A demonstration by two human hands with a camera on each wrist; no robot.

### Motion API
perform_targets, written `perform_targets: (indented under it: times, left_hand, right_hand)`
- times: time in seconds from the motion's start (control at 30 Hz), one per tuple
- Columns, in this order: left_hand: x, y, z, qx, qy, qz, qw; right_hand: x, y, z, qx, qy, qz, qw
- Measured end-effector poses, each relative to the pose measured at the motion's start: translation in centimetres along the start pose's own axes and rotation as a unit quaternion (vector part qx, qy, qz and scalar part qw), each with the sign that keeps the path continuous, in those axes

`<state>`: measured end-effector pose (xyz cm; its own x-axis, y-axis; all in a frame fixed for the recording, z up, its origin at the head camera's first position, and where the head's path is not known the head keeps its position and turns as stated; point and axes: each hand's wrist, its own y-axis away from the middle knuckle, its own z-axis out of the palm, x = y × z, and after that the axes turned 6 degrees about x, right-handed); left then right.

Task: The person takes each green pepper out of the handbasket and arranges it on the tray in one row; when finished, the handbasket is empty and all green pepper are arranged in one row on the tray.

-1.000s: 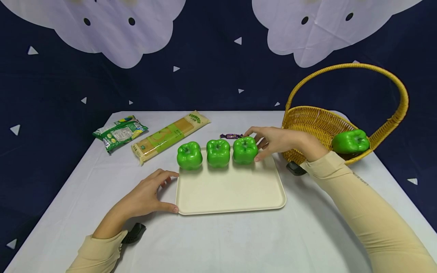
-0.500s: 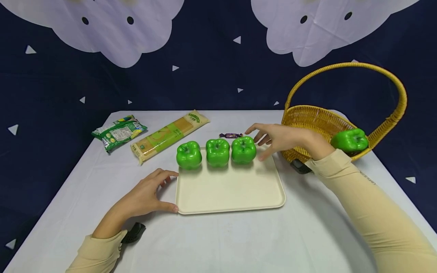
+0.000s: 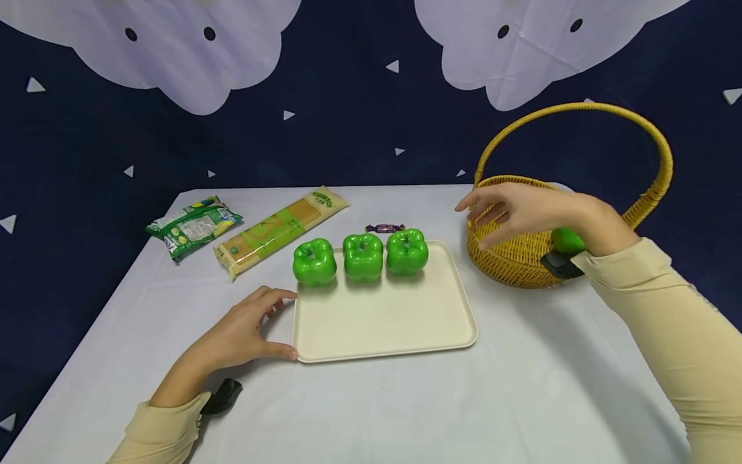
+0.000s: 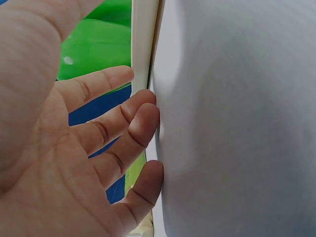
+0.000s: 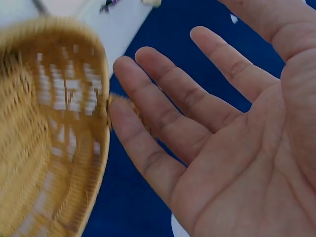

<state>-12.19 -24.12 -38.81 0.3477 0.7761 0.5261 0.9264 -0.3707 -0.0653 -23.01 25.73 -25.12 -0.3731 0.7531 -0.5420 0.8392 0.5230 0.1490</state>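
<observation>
Three green bell peppers stand in a row along the back of a cream tray [image 3: 382, 322]: a left one [image 3: 315, 263], a middle one [image 3: 363, 258] and a right one [image 3: 408, 252]. My left hand [image 3: 240, 332] rests at the tray's left edge, thumb and fingertips right at the rim, fingers relaxed. Over the wicker basket [image 3: 516, 267] my right hand [image 3: 533, 209] hovers with loosely spread fingers and holds nothing, as the right wrist view also shows. A further green bell pepper [image 3: 567, 240] lies in the basket, partly hidden behind the right wrist.
Behind the tray lies a small purple-wrapped candy [image 3: 385, 228]. A long pack of noodles [image 3: 281, 232] and a green snack bag [image 3: 194, 227] lie at the back left. The basket's tall handle [image 3: 580, 106] arches up on the right.
My right hand has let go of the right bell pepper and moved right and up, over the basket. My left hand stays at the tray's edge. The head view has shifted slightly.
</observation>
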Motion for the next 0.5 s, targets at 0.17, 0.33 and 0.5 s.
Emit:
perform_targets:
  times: [0.17, 0.33, 0.5]
  left_hand:
    - [0.0, 0.0, -0.1, -0.001, 0.002, -0.002, 1.0]
    - [-0.1, 0.1, -0.1, 0.0, 0.002, 0.001, 1.0]
    - [-0.1, 0.1, -0.1, 0.0, 0.003, 0.002, 1.0]
  right_hand:
    - [1.3, 1.9, -2.1, 0.018, 0.024, 0.031, 0.9991]
    - [3.3, 3.8, -3.5, 0.034, 0.053, 0.064, 0.996]
    - [5.5, 5.6, -4.3, 0.044, 0.068, 0.081, 0.9934]
